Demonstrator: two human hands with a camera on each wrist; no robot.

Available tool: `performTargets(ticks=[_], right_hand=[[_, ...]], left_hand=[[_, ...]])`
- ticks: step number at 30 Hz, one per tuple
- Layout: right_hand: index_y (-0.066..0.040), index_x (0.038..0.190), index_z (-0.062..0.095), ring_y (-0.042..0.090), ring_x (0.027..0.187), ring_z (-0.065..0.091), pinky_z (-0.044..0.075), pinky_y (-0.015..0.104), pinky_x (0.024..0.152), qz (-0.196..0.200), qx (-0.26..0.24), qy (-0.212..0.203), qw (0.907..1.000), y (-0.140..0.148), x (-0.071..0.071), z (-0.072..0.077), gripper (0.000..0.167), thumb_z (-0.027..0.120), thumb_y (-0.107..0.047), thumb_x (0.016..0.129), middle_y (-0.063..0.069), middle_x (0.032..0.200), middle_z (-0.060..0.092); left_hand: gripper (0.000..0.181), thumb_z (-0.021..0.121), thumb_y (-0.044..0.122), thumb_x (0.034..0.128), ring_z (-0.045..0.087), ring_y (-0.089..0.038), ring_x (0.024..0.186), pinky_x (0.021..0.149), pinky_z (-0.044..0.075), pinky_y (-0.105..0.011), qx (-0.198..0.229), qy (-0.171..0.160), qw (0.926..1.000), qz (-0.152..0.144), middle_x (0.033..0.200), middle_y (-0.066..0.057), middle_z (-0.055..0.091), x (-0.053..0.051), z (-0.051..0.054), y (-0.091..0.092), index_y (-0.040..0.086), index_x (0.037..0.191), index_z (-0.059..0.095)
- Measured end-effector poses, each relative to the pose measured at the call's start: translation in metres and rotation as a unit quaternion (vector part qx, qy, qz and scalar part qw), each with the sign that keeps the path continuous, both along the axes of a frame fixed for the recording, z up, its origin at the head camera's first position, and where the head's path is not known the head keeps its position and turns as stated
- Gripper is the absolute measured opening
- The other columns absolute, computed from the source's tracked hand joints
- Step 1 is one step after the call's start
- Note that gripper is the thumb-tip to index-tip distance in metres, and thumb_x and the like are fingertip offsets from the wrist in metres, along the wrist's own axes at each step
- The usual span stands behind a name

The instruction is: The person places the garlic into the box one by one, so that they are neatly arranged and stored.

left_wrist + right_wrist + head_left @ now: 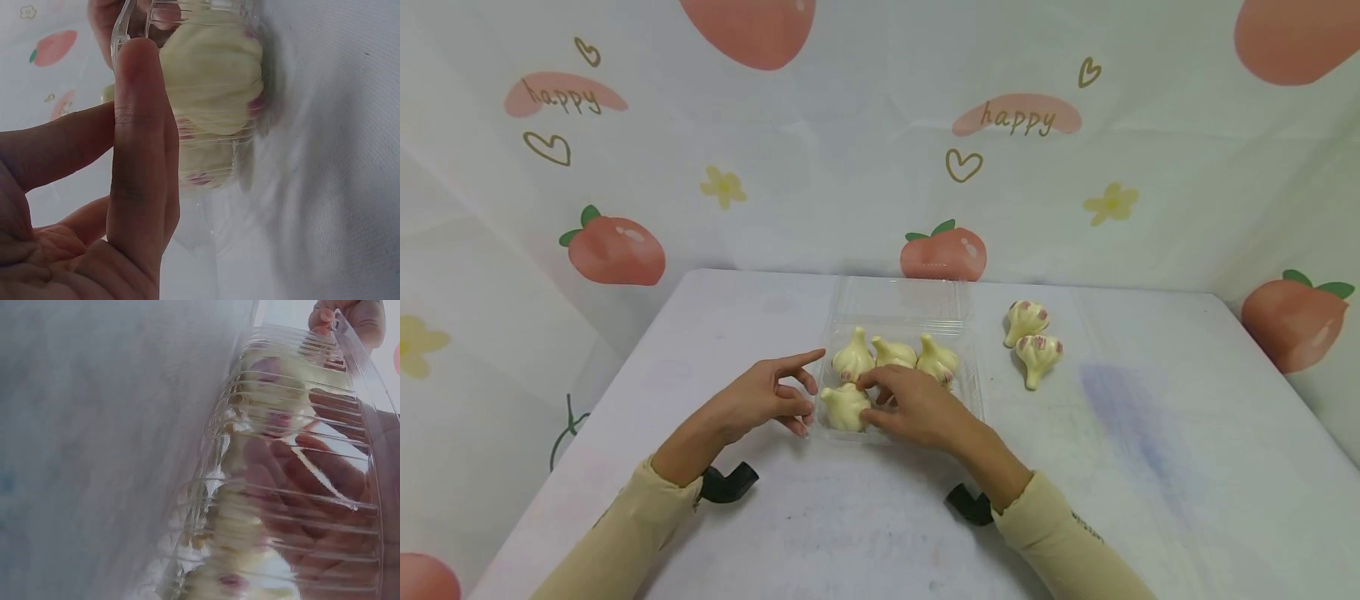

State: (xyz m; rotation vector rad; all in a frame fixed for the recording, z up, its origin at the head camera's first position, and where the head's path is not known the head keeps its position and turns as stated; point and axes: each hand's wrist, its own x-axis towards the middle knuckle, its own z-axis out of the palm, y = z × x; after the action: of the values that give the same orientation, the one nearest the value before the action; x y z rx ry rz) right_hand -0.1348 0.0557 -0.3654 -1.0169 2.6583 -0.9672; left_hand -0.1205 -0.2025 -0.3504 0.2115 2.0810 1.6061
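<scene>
A clear plastic clamshell box [901, 435] lies with its lid folded back, holding several pale garlic bulbs with purple-tinged ends. My right hand [921, 408] reaches into it from the right, thumb and index finger pinching the front-left garlic bulb [845, 407]. Three bulbs form the back row, among them the left one [853, 357]; what lies under my right palm is hidden. At the box's left wall is my left hand [767, 400], index finger extended. In the left wrist view, straight fingers [139, 144] stand against the rim, with a bulb [212, 75] behind the wall.
Two more garlic bulbs [1037, 354] lie on the white table to the right of the box. The transparent lid [902, 298] stretches toward the back edge. A printed cloth [842, 167] hangs behind. Black curved pieces [730, 483] sit below both wrists.
</scene>
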Motion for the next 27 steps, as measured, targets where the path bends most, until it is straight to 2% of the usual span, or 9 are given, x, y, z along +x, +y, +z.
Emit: performTargets(ticks=[12,18,23,27], right_hand=[[-0.015,0.125,0.064,0.017,0.1,0.069,0.058,0.036,0.088,-0.003,-0.024,-0.008,0.9997,0.018,-0.001,0.013,0.035,0.072,-0.021,0.091,0.001,0.122,0.068],[-0.012,0.125,0.064,0.017,0.1,0.069,0.058,0.039,0.089,-0.042,-0.043,-0.015,0.9981,0.039,-0.004,0.024,0.037,0.074,-0.02,0.091,0.003,0.119,0.069],[-0.012,0.124,0.064,0.017,0.099,0.069,0.059,0.041,0.086,-0.063,-0.056,0.023,0.9962,0.067,-0.008,0.026,0.035,0.074,-0.02,0.09,0.002,0.124,0.067],[-0.013,0.123,0.064,0.02,0.1,0.07,0.059,0.042,0.086,-0.098,-0.036,0.038,0.9938,0.096,-0.013,0.026,0.035,0.074,-0.02,0.09,0.004,0.124,0.067]], left_hand=[[0.079,0.064,-0.006,0.0903,0.068,-0.02,0.071,0.069,0.064,-0.038,-0.007,-0.002,1.0,0.004,0.11,-0.014,0.048,0.0,0.0,0.0,0.01,0.158,0.026],[0.08,0.065,-0.006,0.0896,0.067,-0.019,0.071,0.069,0.064,-0.037,-0.003,-0.008,0.9999,0.006,0.108,-0.013,0.048,0.0,0.0,0.0,0.01,0.158,0.026],[0.081,0.065,-0.006,0.0897,0.067,-0.018,0.072,0.069,0.064,-0.036,0.001,-0.007,1.0,0.004,0.108,-0.012,0.047,0.0,0.0,-0.001,0.01,0.158,0.025],[0.081,0.065,-0.005,0.0898,0.067,-0.018,0.072,0.069,0.064,-0.036,0.001,-0.005,1.0,0.003,0.107,-0.012,0.047,0.0,0.001,0.0,0.01,0.158,0.025]])
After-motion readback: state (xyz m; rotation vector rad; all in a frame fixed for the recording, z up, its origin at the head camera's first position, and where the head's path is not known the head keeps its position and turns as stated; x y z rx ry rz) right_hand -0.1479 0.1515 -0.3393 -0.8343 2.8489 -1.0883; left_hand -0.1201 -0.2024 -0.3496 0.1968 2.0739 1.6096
